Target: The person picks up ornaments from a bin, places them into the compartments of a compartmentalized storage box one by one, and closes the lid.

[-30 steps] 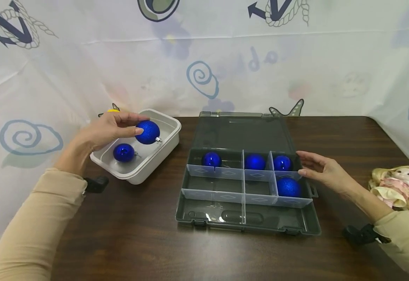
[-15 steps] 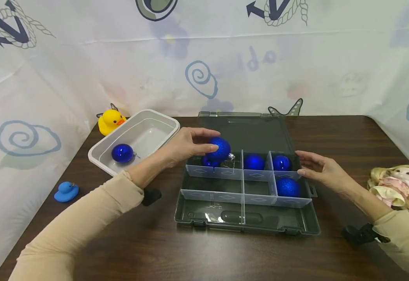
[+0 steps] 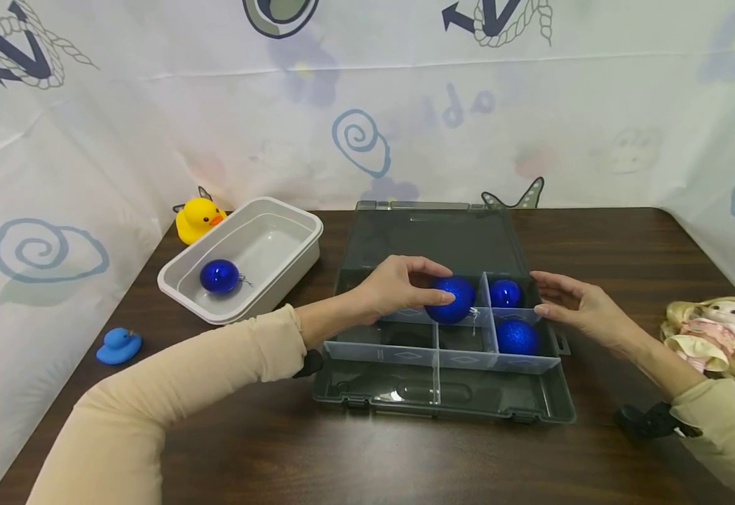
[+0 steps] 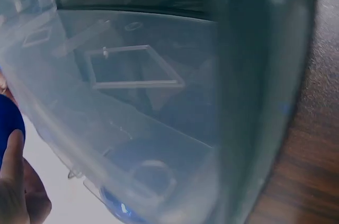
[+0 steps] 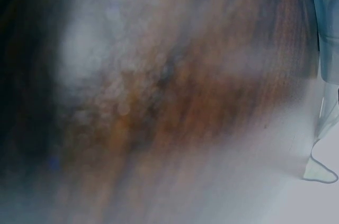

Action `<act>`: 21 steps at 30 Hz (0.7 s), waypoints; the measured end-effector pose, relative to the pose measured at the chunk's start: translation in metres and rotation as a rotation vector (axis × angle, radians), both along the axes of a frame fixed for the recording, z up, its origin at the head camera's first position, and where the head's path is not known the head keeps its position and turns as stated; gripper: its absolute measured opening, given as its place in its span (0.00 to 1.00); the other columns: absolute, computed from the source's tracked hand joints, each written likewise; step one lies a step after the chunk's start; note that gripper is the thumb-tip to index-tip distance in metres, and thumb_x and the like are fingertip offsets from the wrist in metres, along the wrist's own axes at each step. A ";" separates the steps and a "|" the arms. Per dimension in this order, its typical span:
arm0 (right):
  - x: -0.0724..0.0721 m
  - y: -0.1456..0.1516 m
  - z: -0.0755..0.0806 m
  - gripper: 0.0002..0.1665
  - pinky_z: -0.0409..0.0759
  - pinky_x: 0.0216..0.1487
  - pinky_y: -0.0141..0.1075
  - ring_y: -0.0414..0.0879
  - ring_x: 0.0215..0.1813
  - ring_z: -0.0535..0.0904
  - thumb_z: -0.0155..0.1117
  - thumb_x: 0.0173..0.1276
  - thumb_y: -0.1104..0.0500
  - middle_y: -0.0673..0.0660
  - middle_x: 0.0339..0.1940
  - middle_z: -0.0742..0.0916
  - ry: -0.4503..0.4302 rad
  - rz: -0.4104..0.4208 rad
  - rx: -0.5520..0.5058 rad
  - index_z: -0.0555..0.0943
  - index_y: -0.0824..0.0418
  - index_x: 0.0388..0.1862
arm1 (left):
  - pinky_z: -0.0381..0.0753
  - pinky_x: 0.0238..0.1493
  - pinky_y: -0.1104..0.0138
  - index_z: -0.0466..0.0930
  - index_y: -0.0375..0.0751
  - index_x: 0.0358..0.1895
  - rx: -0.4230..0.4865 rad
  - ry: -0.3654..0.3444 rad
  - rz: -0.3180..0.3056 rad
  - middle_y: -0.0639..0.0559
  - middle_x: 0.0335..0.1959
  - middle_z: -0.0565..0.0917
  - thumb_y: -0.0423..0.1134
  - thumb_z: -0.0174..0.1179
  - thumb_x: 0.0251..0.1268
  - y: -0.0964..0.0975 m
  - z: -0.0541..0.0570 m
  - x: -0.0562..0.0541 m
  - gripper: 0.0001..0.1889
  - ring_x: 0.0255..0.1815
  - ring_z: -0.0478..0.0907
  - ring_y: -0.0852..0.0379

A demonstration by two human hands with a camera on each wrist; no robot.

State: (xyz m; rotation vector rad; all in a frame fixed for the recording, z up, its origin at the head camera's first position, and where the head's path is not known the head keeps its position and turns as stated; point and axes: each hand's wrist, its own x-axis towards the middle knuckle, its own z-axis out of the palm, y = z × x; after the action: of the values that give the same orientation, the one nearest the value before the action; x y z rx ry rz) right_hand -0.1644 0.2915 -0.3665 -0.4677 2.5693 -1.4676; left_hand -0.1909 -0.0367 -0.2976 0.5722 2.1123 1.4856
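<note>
In the head view my left hand [image 3: 395,287] pinches a glittery blue Christmas ball [image 3: 451,300] by its side, over the middle column of the smoky plastic divider box [image 3: 367,382]. A silver cap with a thin loop hangs at the ball's lower right. The hand and ball cover the back left and back middle compartments. My right hand [image 3: 585,308] rests at the box's right edge, fingers fairly straight. Beside it, a shiny blue ball [image 3: 505,293] lies in the back right compartment, and a glittery blue ball [image 3: 517,337] lies in the one in front.
On the left, a white tub [image 3: 304,256] holds one shiny blue ball [image 3: 219,276]. A yellow duck [image 3: 198,219] stands behind the tub and a blue duck [image 3: 118,345] in front. A doll [image 3: 715,333] lies at the far right. The box's lid [image 3: 433,235] lies back, open.
My left hand has carried the glittery ball from above the white tub rightward to the box's middle column, uncovering both ducks. My right hand has stayed at the box edge.
</note>
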 end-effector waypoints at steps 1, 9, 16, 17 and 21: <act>0.000 0.000 0.000 0.33 0.72 0.48 0.16 0.18 0.53 0.69 0.58 0.69 0.61 0.73 0.66 0.68 0.001 -0.001 0.003 0.61 0.68 0.70 | 0.83 0.45 0.61 0.77 0.37 0.56 -0.003 -0.005 -0.001 0.44 0.50 0.81 0.36 0.65 0.58 0.002 0.000 0.001 0.21 0.43 0.80 0.57; 0.000 0.000 0.000 0.33 0.73 0.48 0.16 0.18 0.53 0.70 0.58 0.69 0.61 0.73 0.66 0.68 0.001 -0.007 0.008 0.61 0.68 0.70 | 0.83 0.42 0.66 0.79 0.38 0.52 -0.050 -0.015 0.003 0.47 0.46 0.82 0.37 0.67 0.56 0.012 -0.005 0.009 0.19 0.42 0.79 0.58; 0.000 -0.001 0.001 0.33 0.73 0.47 0.15 0.17 0.52 0.70 0.58 0.69 0.61 0.74 0.66 0.68 -0.006 -0.010 0.014 0.61 0.68 0.70 | 0.79 0.46 0.73 0.81 0.38 0.49 -0.132 0.110 -0.010 0.48 0.49 0.82 0.39 0.68 0.55 0.016 -0.008 0.014 0.18 0.47 0.78 0.58; 0.000 -0.001 0.001 0.33 0.72 0.47 0.15 0.17 0.52 0.70 0.58 0.69 0.60 0.74 0.66 0.68 -0.005 -0.009 0.017 0.61 0.68 0.70 | 0.79 0.47 0.73 0.81 0.38 0.49 -0.139 0.117 -0.012 0.47 0.50 0.82 0.39 0.68 0.55 0.016 -0.008 0.014 0.18 0.48 0.78 0.57; 0.000 -0.001 0.001 0.33 0.72 0.47 0.15 0.17 0.52 0.70 0.58 0.69 0.61 0.74 0.66 0.68 -0.004 -0.007 0.016 0.61 0.68 0.70 | 0.79 0.48 0.72 0.80 0.37 0.50 -0.145 0.136 -0.023 0.46 0.50 0.82 0.39 0.67 0.57 0.013 -0.008 0.013 0.18 0.49 0.78 0.56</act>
State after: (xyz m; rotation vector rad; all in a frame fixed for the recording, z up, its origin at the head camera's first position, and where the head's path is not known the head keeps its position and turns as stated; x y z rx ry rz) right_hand -0.1640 0.2907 -0.3660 -0.4541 2.5807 -1.4472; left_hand -0.1775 -0.0237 -0.3060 0.6574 2.2867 1.3002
